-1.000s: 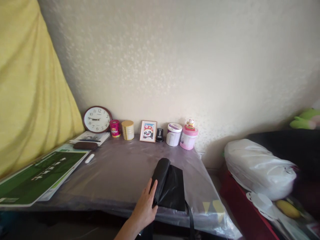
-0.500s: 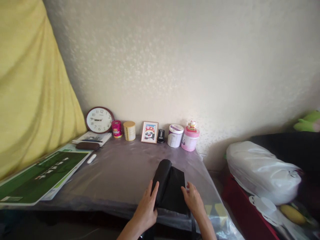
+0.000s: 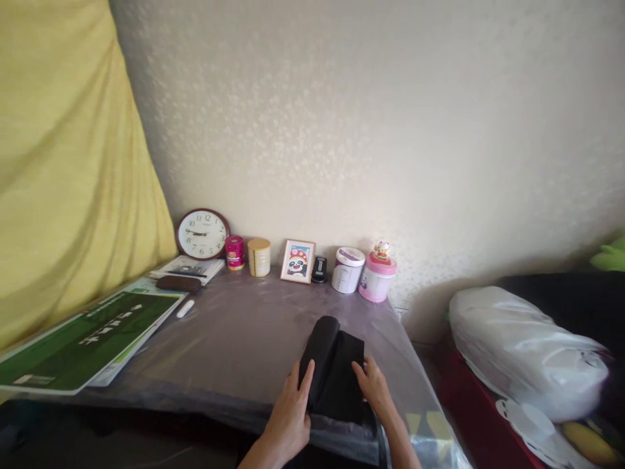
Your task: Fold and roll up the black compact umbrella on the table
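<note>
A black folded bundle (image 3: 344, 374) is set at the near edge of the table (image 3: 234, 345), right of its middle, its left side rolled and its right side laid flat. The roll is touched along its lower left by the left hand (image 3: 289, 417), with thumb and forefinger narrowly parted; whether it is gripped cannot be told. The right hand (image 3: 375, 387) is half curled at the flat part's right edge, with the thumb laid against it; whether the edge is pinched cannot be made out. Parts of both lower sides are covered by the hands.

Along the wall, well apart from the bundle, a row is formed by a round clock (image 3: 202, 234), a magenta can (image 3: 235, 254), a yellow-lidded tin (image 3: 259, 260), a framed panda picture (image 3: 297, 262), a small black object (image 3: 319, 270), a white tub (image 3: 348, 272) and a pink tub (image 3: 377, 283) topped by a figurine (image 3: 381, 251). At the left, a green sheet (image 3: 117, 332), a brown case (image 3: 178, 284) and a small white object (image 3: 185, 309) are seen. Beyond the table's right side, a white plastic bag (image 3: 522, 352) is placed.
</note>
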Tool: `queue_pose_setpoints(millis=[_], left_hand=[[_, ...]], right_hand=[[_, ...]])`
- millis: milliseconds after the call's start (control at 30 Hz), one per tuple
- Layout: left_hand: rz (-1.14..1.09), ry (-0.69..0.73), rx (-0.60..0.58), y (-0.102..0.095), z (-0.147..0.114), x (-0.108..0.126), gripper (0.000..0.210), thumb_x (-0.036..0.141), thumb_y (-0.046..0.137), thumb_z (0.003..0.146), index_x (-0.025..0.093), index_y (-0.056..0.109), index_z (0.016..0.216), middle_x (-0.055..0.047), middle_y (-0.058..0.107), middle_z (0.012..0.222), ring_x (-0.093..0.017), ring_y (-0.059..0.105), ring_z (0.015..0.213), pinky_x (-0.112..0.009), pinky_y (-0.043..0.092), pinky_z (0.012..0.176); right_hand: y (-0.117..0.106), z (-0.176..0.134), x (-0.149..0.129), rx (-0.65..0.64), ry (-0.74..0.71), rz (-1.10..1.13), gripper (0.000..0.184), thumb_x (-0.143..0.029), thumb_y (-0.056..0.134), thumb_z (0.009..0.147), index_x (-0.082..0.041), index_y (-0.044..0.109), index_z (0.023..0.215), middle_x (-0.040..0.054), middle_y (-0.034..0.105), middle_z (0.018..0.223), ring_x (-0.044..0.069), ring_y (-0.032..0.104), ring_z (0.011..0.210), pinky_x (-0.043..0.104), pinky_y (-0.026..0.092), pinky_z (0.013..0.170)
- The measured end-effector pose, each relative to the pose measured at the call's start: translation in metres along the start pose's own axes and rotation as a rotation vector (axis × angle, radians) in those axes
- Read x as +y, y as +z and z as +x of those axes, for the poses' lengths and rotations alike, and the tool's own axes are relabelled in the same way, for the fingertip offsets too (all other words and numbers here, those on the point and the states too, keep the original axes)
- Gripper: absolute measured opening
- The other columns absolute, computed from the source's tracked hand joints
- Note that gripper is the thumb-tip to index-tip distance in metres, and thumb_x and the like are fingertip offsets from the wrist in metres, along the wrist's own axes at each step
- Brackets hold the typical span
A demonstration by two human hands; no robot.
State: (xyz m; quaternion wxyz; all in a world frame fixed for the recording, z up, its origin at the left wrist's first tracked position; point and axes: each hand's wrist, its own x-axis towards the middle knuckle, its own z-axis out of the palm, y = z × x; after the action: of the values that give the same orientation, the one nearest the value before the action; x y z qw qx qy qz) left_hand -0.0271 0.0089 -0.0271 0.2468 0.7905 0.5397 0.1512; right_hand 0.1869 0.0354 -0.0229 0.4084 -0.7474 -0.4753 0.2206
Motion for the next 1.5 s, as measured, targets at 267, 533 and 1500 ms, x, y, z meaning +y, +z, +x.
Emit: queue_pose_setpoints(millis=[267,533,1500], left_hand=[[0.049,-0.016,-0.014,-0.003,0.001,0.006,0.095,-0.007,0.044,0.059,0.019,0.006,0.141,-0.015,0.012,0.150,-0.024,0.020,0.136,-0.031,0.025,0.107],[0.068,-0.013,-0.030,-0.006,0.001,0.009,0.090,-0.004,0.047,0.056,0.008,0.016,0.140,-0.018,0.012,0.149,-0.024,0.019,0.136,-0.031,0.021,0.110],[0.228,0.055,-0.097,-0.010,0.008,0.012,0.082,0.003,0.041,0.063,0.013,0.017,0.140,-0.011,0.007,0.149,-0.026,0.009,0.137,-0.042,0.020,0.111]], right_hand=[[0.015,0.011,-0.059,-0.222,-0.117,0.437,0.039,-0.053,0.057,0.069,-0.016,0.060,0.082,-0.0009,0.059,0.060,0.015,0.054,0.053,0.024,0.040,0.046],[0.061,0.027,-0.068,-0.176,-0.114,0.263,0.045,-0.044,0.055,0.072,-0.014,0.060,0.104,0.0029,0.065,0.069,0.018,0.061,0.066,0.026,0.046,0.055],[0.062,-0.009,-0.065,-0.187,-0.718,-0.126,0.026,-0.023,0.041,0.087,-0.024,0.066,0.096,0.0046,0.070,0.096,0.018,0.062,0.089,0.032,0.046,0.084]])
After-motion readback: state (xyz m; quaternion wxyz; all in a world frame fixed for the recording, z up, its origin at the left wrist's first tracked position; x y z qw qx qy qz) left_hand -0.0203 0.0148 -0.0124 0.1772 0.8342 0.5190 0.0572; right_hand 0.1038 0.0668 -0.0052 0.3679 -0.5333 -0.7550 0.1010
